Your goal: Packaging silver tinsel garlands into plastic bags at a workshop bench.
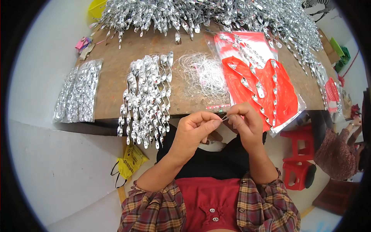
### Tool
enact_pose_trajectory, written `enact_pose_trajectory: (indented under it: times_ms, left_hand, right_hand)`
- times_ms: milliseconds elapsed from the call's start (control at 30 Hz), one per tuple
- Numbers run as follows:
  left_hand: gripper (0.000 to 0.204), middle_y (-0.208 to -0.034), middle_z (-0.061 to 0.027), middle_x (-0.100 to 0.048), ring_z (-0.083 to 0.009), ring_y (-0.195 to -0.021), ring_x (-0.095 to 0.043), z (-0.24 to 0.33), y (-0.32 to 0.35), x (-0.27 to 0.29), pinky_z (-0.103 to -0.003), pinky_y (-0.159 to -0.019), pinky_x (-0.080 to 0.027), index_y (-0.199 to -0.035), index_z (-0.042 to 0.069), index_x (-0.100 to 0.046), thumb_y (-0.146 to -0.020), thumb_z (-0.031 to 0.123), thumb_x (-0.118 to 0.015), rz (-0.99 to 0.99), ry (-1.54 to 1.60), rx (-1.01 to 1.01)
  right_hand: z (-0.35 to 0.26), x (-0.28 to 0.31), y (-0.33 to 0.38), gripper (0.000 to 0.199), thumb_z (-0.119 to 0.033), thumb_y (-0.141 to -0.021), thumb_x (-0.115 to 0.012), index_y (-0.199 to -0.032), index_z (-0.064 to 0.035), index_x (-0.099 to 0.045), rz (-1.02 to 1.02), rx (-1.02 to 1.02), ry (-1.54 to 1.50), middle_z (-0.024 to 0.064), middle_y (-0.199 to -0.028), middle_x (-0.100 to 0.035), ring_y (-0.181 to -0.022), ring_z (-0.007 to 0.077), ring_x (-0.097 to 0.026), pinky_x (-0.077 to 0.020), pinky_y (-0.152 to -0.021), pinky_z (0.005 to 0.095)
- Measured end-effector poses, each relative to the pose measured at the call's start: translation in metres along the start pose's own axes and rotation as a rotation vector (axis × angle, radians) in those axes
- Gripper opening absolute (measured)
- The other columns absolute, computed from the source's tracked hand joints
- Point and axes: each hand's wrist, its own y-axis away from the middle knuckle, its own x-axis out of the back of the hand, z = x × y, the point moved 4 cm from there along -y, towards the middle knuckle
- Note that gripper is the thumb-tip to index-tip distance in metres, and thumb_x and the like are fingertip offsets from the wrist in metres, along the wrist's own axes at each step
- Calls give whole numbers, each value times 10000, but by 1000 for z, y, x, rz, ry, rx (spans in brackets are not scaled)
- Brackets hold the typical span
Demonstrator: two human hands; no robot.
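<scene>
Just off the table's near edge, my left hand [198, 129] and my right hand [247, 123] meet, fingers closed in a pinch. A short piece of thin pale string [223, 119] runs between their fingertips; its ends are hidden. Beyond my hands lies a tangled heap of similar clear string [206, 77]. To the left, twisted silver spiral strips [147, 96] lie in a row, their lower ends hanging over the edge. On the right, red-and-clear plastic bags [247, 83] lie flat with several silver spirals [274, 89] on top.
A big mass of silver spirals [201, 15] covers the table's far side. A clear bag packed with spirals [79, 91] lies at the left edge. Below are a yellow bag [132, 162] and red stools [297, 174]. Another person [338, 150] sits at the far right.
</scene>
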Motion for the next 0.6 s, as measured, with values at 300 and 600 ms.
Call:
enact_pose_trajectory:
  times_ms: [300,600]
  left_hand:
    - [102,-652,33,-534,-26,-505,-402,-2,0,-1,-168,-486,-306,-920,10,-623,-846,79,-625,-3,83,30]
    - [110,-686,29,-542,-23,-515,-405,-4,-1,2,-167,-479,-306,-937,10,-615,-856,85,-617,-5,122,30]
  right_hand:
    - [9,-10,-2,248,12,-796,-631,-1042,-16,-632,-142,27,-203,64,-1000,-565,-888,134,-544,-417,-769,250]
    - [3,-9,-8,165,-39,-782,-660,-946,-22,-657,-99,-113,-225,70,-874,-602,-811,175,-568,-436,-736,270]
